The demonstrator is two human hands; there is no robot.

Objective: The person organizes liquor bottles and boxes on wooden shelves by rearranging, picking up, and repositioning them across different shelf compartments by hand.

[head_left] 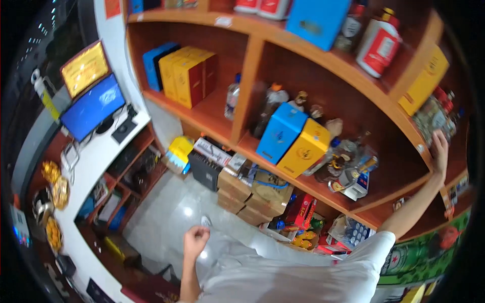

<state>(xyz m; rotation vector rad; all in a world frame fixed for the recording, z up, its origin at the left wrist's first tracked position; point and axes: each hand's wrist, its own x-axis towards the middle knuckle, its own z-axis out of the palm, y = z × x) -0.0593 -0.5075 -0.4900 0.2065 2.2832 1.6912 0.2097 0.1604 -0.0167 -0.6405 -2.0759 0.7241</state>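
My right hand (pixel 439 153) is raised at the far right, its fingers stretched out beside the upright edge of the wooden shelf (pixel 411 123). Just above the fingertips stands a cluster of clear glass bottles (pixel 433 117), some with red caps; whether a finger touches one is hard to tell. A tall yellow box (pixel 424 81) leans near these bottles. My left hand (pixel 196 241) hangs over the floor in front of my body, its fingers curled in, with nothing visible in them.
The middle shelf holds a blue box (pixel 282 132), a yellow box (pixel 304 149) and several bottles (pixel 348 161). Cardboard cartons (pixel 252 199) and a black case (pixel 204 169) stand on the floor below. At left, a white counter (pixel 96 166) carries a blue monitor (pixel 93 107) and golden ornaments (pixel 59 193).
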